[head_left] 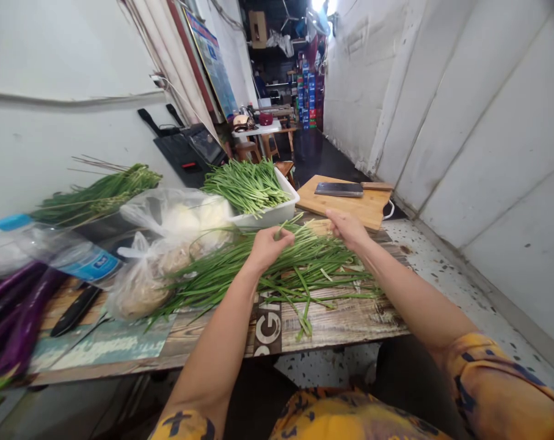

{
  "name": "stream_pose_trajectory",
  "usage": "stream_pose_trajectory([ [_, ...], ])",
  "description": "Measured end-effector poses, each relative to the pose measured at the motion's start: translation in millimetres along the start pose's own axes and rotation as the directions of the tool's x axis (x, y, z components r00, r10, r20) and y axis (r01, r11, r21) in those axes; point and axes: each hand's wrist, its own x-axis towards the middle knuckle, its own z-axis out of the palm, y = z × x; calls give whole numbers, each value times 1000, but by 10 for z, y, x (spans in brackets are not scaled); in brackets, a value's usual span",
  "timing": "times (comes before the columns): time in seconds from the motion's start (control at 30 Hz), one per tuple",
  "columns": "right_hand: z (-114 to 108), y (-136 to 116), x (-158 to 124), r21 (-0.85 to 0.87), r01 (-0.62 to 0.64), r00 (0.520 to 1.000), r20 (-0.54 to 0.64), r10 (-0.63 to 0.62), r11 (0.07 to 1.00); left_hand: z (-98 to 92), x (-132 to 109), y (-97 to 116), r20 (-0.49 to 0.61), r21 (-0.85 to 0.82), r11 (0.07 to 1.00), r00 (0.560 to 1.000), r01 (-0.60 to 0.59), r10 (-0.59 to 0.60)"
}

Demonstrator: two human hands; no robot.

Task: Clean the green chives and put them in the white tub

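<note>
A loose pile of long green chives [267,269] lies across the wooden table [345,321] in front of me. My left hand [268,245] is closed in a pinch on a few chive stems at the pile's far side. My right hand [347,227] rests on the pile's cut ends, fingers curled down over the stems. Just beyond the hands stands a white tub [277,215] filled with more chives.
A wooden cutting board [350,205] with a cleaver [339,189] lies at the far right of the table. Clear plastic bags [167,244] with pale produce sit at left, plus a knife [75,310], a water bottle [75,256], purple eggplants [20,324] and another chive bundle [98,192].
</note>
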Motion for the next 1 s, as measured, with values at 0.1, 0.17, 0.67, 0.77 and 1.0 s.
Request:
stream_pose_trajectory([
  [0.1, 93, 60, -96, -175, 41, 989, 150, -14, 984, 37, 3, -1, 19, 53, 998, 999, -29, 28],
  [0.17, 190, 111, -157, -141, 81, 974, 220, -49, 987, 59, 0, 4, 24, 115, 992, 998, -56, 54],
  [0.67, 111, 21, -145, -13, 180, 900, 404, -160, 984, -89, -19, 42, 242, -115, 982, 963, 147, -116],
  [0.77, 31, 54, -35, -95, 131, 988, 96, -122, 987, -109, -14, 62, 185, -143, 977, 974, 158, -131],
  [1.0, 3, 299, 137, -701, 617, 785, 519, -337, 357, -117, -12, 118, -49, 72, 990, 991, -124, 127],
])
